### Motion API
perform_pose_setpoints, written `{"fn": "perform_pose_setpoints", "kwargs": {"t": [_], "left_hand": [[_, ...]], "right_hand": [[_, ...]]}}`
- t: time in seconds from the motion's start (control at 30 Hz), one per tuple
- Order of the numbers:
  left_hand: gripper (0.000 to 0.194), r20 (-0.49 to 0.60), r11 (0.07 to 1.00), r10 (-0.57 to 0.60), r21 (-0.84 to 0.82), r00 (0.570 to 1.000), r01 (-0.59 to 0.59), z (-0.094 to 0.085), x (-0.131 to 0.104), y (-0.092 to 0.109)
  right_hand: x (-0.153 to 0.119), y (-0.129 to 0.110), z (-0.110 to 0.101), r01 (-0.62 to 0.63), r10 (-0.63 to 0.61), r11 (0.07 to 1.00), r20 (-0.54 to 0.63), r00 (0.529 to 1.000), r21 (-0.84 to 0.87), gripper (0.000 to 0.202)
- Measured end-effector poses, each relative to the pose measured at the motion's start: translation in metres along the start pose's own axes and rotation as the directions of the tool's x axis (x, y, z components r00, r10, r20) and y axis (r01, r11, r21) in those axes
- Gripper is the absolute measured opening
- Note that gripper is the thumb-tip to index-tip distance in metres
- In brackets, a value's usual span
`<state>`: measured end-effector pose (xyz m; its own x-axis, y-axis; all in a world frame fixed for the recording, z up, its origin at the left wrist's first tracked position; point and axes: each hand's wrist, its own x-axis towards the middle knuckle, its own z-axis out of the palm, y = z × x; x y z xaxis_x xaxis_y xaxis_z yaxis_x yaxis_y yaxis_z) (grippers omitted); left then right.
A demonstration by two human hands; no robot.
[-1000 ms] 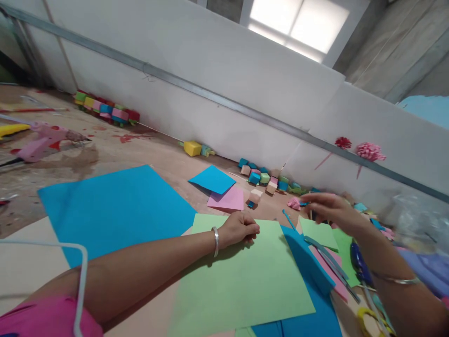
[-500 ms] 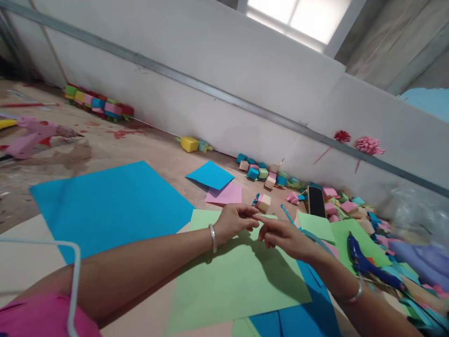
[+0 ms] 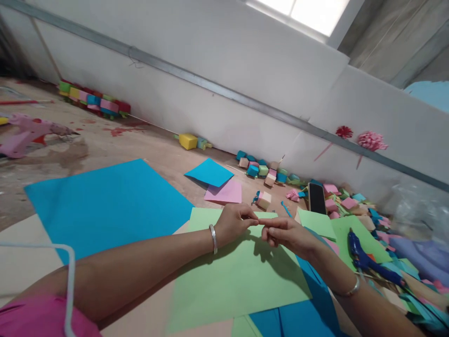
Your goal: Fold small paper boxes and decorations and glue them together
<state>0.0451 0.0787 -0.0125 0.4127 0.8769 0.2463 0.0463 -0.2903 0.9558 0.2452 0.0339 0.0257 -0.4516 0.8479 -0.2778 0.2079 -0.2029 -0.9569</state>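
Evidently, both hands, left hand [image 3: 234, 223] and right hand [image 3: 286, 235], were pinched fingertip to fingertip above the unfolded light-green paper sheet [image 3: 238, 276] at lower centre; what was pinched could not be told, and finished paper cubes [image 3: 264, 200] were seen beyond.

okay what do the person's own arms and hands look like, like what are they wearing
Both forearms are bare, with no sleeves reaching them. The left hand has a plain silver bangle at the wrist, and the right hand has a similar thin silver bangle on its wrist. No gloves or rings are visible. Pink clothing shows near the left upper arm.
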Motion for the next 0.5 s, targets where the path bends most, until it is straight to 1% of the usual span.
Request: {"fn": "perform_pose_setpoints", "kwargs": {"t": [0.03, 0.1, 0.17, 0.23, 0.27, 0.3, 0.33, 0.37, 0.4, 0.43, 0.47, 0.5], "left_hand": [[0.008, 0.018, 0.99, 0.067, 0.123, 0.998, -0.068, -0.001, -0.001, 0.0], [0.011, 0.06, 0.925, 0.162, 0.338, 0.985, -0.173, -0.003, -0.002, 0.001], [0.011, 0.08, 0.881, 0.184, 0.428, 0.98, -0.201, -0.004, -0.003, 0.001], [0.01, 0.09, 0.875, 0.183, 0.438, 0.979, -0.204, -0.005, -0.002, -0.001], [0.01, 0.09, 0.88, 0.178, 0.432, 0.98, -0.2, -0.005, 0.0, -0.002], [0.01, 0.087, 0.883, 0.172, 0.428, 0.981, -0.193, -0.005, 0.001, -0.003], [0.011, 0.081, 0.888, 0.163, 0.423, 0.983, -0.182, -0.005, 0.003, -0.005], [0.013, 0.071, 0.893, 0.153, 0.417, 0.986, -0.168, -0.005, 0.005, -0.007], [0.015, 0.061, 0.899, 0.142, 0.409, 0.988, -0.154, -0.005, 0.006, -0.008], [0.019, 0.053, 0.905, 0.132, 0.401, 0.99, -0.143, -0.006, 0.008, -0.009], [0.024, 0.051, 0.909, 0.125, 0.395, 0.991, -0.135, -0.006, 0.009, -0.009], [0.027, 0.051, 0.914, 0.121, 0.384, 0.991, -0.131, -0.006, 0.009, -0.008]], "right_hand": [[0.001, 0.0, 0.0, -0.014, 0.014, 1.0, 0.006, 1.0, -0.006, 0.044], [0.003, -0.001, 0.001, -0.048, 0.048, 0.999, 0.022, 0.999, -0.009, 0.042], [0.004, -0.006, 0.001, -0.096, 0.094, 0.994, 0.023, 0.995, 0.053, 0.041], [0.003, -0.015, -0.005, -0.096, 0.097, 0.986, 0.001, 0.995, 0.136, 0.042], [0.001, -0.022, -0.01, -0.053, 0.058, 0.987, -0.026, 0.998, 0.154, 0.043], [-0.001, -0.029, -0.017, 0.023, -0.012, 0.988, -0.07, 0.998, 0.15, 0.043], [-0.004, -0.036, -0.025, 0.12, -0.104, 0.985, -0.129, 0.986, 0.122, 0.041], [-0.006, -0.042, -0.032, 0.231, -0.209, 0.97, -0.225, 0.952, 0.078, 0.038], [-0.007, -0.047, -0.039, 0.318, -0.296, 0.948, -0.324, 0.899, 0.018, 0.033], [-0.007, -0.05, -0.043, 0.369, -0.36, 0.927, -0.405, 0.84, -0.06, 0.029], [-0.006, -0.051, -0.045, 0.376, -0.397, 0.916, -0.451, 0.8, -0.14, 0.026], [-0.003, -0.048, -0.045, 0.346, -0.404, 0.915, -0.456, 0.793, -0.209, 0.024]]}}
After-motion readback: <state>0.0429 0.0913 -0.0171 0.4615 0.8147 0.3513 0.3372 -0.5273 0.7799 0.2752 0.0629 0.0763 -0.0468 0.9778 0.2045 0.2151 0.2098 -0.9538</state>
